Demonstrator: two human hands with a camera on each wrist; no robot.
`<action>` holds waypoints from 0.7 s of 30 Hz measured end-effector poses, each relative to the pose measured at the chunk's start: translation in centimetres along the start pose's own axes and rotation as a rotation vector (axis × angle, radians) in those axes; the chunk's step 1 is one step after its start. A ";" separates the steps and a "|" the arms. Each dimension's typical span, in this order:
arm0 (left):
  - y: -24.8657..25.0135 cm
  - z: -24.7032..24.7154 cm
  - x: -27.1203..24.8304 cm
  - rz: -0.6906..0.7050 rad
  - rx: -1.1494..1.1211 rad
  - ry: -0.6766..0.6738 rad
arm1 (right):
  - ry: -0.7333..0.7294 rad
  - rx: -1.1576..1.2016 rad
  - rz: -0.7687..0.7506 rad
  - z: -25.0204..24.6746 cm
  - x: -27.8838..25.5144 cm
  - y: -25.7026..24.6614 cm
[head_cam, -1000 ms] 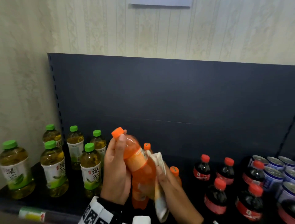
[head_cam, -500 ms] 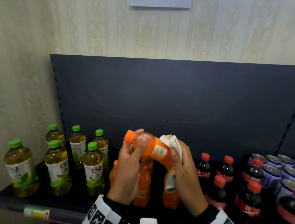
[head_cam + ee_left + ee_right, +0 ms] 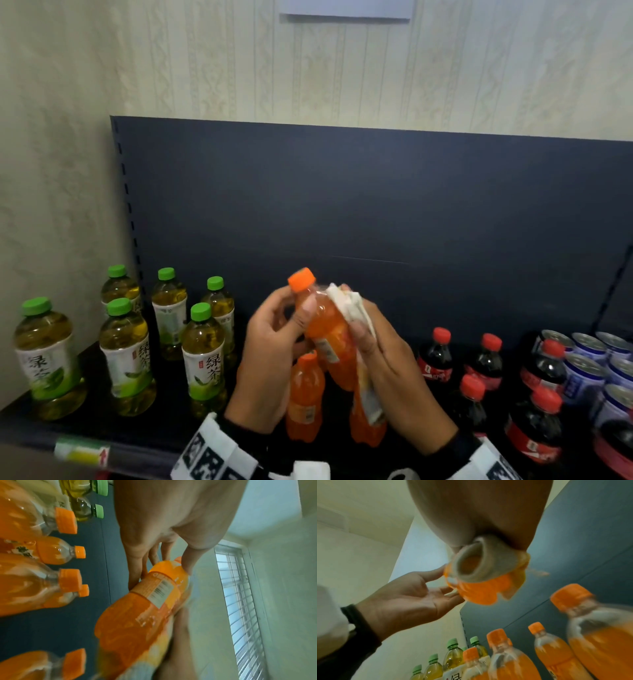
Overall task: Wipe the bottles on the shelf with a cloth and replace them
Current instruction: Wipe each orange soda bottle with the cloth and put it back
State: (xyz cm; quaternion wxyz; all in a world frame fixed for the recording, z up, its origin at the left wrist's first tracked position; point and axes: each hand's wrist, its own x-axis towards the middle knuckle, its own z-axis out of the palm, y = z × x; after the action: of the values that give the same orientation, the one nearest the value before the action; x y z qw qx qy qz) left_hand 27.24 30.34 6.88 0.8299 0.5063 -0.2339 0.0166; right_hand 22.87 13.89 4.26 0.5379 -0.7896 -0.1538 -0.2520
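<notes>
An orange soda bottle [image 3: 325,332] with an orange cap is held tilted above the shelf, cap up and to the left. My left hand [image 3: 294,308] pinches its neck between thumb and fingers, as the left wrist view shows [image 3: 171,561]. My right hand [image 3: 356,315] grips a white cloth [image 3: 346,305] and presses it on the bottle's shoulder just below the cap; the cloth's tail hangs down the bottle's right side. From the right wrist, the cloth [image 3: 479,563] wraps the bottle [image 3: 481,592] under my palm.
Several green tea bottles [image 3: 202,359] stand at the left of the dark shelf [image 3: 68,431]. Orange soda bottles [image 3: 305,394] stand right below my hands. Cola bottles [image 3: 435,359] and blue cans [image 3: 589,373] fill the right. A dark back panel [image 3: 376,205] rises behind.
The bottle has swung from lying almost sideways to steeper, cap higher. The cloth has slid from the body up to the shoulder near the cap.
</notes>
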 end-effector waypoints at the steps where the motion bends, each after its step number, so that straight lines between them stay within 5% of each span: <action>1: 0.4 -0.2 0.3 -0.006 -0.064 0.017 | 0.008 0.092 0.049 -0.3 0.0 0.2; 4: 1.3 0.7 1.5 0.033 -0.087 0.023 | 0.080 0.587 0.362 -1.3 0.9 0.7; 6: 1.7 2.0 2.4 0.078 0.038 0.016 | 0.129 0.704 0.433 -1.9 2.1 0.7; 14: 1.5 4.4 7.4 0.209 0.570 -0.031 | 0.265 0.596 0.491 -6.4 3.6 0.1; 21: 1.4 3.3 13.0 0.054 0.846 -0.140 | 0.287 0.588 0.430 -9.6 4.9 -1.7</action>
State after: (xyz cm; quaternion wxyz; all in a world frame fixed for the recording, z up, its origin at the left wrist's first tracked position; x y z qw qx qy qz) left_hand 37.18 25.50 14.60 0.5306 0.7956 -0.2755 0.0983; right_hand 23.85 5.47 11.19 0.7978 -0.5727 0.0265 -0.1868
